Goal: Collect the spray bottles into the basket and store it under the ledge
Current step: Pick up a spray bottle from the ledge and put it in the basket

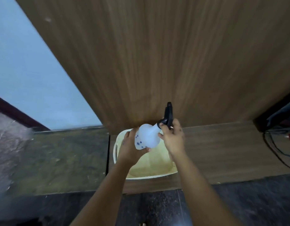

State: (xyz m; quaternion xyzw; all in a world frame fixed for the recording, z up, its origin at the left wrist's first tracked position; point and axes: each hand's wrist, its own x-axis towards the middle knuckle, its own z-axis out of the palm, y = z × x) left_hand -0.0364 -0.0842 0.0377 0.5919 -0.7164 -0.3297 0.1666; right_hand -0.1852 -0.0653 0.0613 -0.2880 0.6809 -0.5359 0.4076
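Observation:
A white spray bottle (147, 136) with blue marks and a black trigger head is held tilted above a cream plastic basket (150, 167). My left hand (131, 147) cups the bottle's base from the left. My right hand (172, 137) grips its neck just below the trigger. The basket sits on a low wooden step, its far end tucked under the wooden ledge (157, 62). The visible part of the basket's inside holds nothing.
The wide wooden ledge fills the upper view. A dark device with black cables (279, 128) lies at the right on the step. Greenish stone floor (59, 160) spreads to the left, dark tiles lie near me, and a pale blue wall stands at the upper left.

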